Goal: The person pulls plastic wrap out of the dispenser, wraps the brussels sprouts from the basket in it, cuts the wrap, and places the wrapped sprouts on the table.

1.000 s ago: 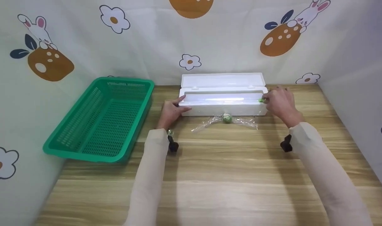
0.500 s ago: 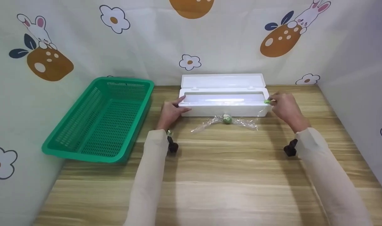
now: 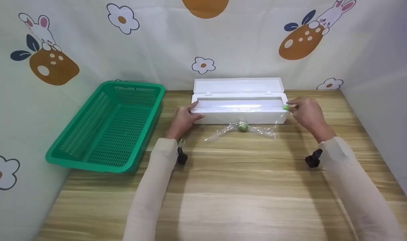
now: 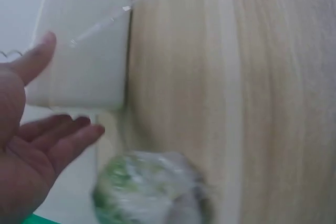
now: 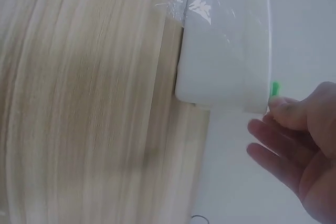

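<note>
A long white cling film box [image 3: 238, 117] lies lengthwise with its hinged lid raised at the back. My left hand [image 3: 182, 119] holds the box's left end, one digit over the top rim and one against the front. At the other end, my right hand [image 3: 308, 112] pinches the small green slide cutter [image 3: 285, 107] between thumb and forefinger; in the right wrist view, the other fingers [image 5: 283, 142] spread below the box corner. In front of the box lies crumpled clear film [image 3: 220, 131] with a small green-and-white ball [image 3: 242, 126] at its middle.
A green plastic basket [image 3: 136, 160] stands at the left on the wooden table [image 3: 236, 194]. Close behind the box rises a patterned cloth wall [image 3: 243, 43], with more cloth along both sides.
My right hand has slid rightward with the green cutter to the very end of the box, then stayed nearly still. The left hand keeps its place on the left end.
</note>
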{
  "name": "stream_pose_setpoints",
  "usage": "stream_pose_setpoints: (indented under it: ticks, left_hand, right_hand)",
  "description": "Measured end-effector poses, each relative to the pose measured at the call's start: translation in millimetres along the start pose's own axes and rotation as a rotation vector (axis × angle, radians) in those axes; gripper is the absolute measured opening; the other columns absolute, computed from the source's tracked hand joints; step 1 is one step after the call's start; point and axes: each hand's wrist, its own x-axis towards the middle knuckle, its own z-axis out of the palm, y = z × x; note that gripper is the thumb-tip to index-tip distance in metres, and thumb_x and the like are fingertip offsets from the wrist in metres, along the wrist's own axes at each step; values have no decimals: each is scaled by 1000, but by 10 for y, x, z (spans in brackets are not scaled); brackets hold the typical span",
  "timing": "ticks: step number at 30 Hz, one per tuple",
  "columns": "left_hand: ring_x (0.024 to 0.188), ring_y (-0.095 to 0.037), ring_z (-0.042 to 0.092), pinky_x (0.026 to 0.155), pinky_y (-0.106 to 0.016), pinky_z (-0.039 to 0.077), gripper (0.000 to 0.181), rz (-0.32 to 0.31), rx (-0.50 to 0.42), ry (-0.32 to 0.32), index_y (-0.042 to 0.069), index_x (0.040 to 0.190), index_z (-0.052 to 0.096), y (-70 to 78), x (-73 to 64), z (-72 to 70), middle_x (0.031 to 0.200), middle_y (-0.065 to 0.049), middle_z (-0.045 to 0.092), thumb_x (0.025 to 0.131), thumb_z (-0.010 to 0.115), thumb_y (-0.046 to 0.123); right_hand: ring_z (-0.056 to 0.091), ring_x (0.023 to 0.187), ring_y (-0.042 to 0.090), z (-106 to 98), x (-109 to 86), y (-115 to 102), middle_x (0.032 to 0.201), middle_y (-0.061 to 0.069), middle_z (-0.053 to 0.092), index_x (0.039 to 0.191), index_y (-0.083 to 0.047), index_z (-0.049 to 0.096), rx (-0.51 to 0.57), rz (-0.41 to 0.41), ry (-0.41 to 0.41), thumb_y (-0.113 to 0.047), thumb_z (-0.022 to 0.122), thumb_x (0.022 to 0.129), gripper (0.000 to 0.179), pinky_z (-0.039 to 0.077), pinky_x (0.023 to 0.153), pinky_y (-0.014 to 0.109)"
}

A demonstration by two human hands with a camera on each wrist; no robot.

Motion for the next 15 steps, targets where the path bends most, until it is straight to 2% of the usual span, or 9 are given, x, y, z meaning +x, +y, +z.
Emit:
stream_pose_setpoints:
  ticks: [1, 2, 3, 5, 7, 9, 12, 15]
  left_hand:
    - [91, -16, 60, 78, -23, 49, 61, 18, 18, 3, 10, 140, 56, 34, -14, -6, 127, -16, 67, 85, 80, 17]
    - [106, -19, 61, 89, -26, 51, 58, 48, 39, 10, 8, 139, 58, 66, -33, -11, 139, -18, 61, 86, 80, 15]
    - [121, -23, 57, 100, -31, 50, 54, 83, 50, 18, 6, 136, 61, 90, -54, -12, 148, -19, 52, 86, 79, 14]
    - [134, -31, 52, 111, -41, 46, 45, 157, 90, 30, 6, 128, 68, 120, -89, -13, 146, -21, 53, 86, 80, 13]
    - [135, -36, 51, 112, -46, 45, 34, 251, 159, 45, 6, 118, 74, 124, -115, -8, 143, -23, 54, 85, 80, 13]
    - [132, -37, 51, 111, -48, 44, 27, 319, 239, 60, 6, 110, 78, 114, -124, 0, 139, -23, 56, 84, 81, 14]
    - [129, -36, 51, 111, -48, 43, 22, 367, 321, 88, 7, 104, 79, 93, -121, 10, 136, -21, 59, 84, 81, 15]
    - [127, -35, 53, 110, -47, 44, 16, 396, 322, 119, 6, 98, 80, 72, -98, 20, 131, -21, 63, 84, 80, 14]
  right_hand:
    - [67, 97, 44, 3, -16, -13, 117, 28, 69, 114, 3, 72, -9, -12, 10, -2, 66, 91, 25, 55, 73, 51]
    - [66, 97, 45, 11, -32, -25, 118, 27, 68, 115, 1, 72, -18, -26, 21, -4, 68, 91, 25, 53, 75, 55]
    - [65, 98, 46, 22, -46, -34, 118, 26, 66, 116, -1, 72, -26, -45, 33, -6, 69, 91, 26, 53, 75, 57]
    - [62, 98, 44, 53, -66, -46, 117, 23, 65, 113, -3, 74, -44, -98, 53, -9, 72, 90, 25, 51, 74, 56]
    - [59, 97, 40, 88, -74, -54, 114, 20, 64, 110, -4, 76, -69, -148, 65, -10, 76, 88, 23, 50, 73, 54]
    - [57, 97, 38, 119, -78, -55, 110, 19, 64, 108, -5, 77, -100, -195, 79, -11, 79, 85, 24, 49, 73, 52]
    - [56, 94, 36, 161, -77, -44, 106, 18, 63, 103, -6, 79, -144, -243, 110, -12, 82, 82, 22, 48, 70, 49]
    - [56, 90, 35, 184, -66, -33, 102, 16, 63, 97, -7, 80, -173, -264, 149, -10, 83, 80, 18, 47, 67, 47]
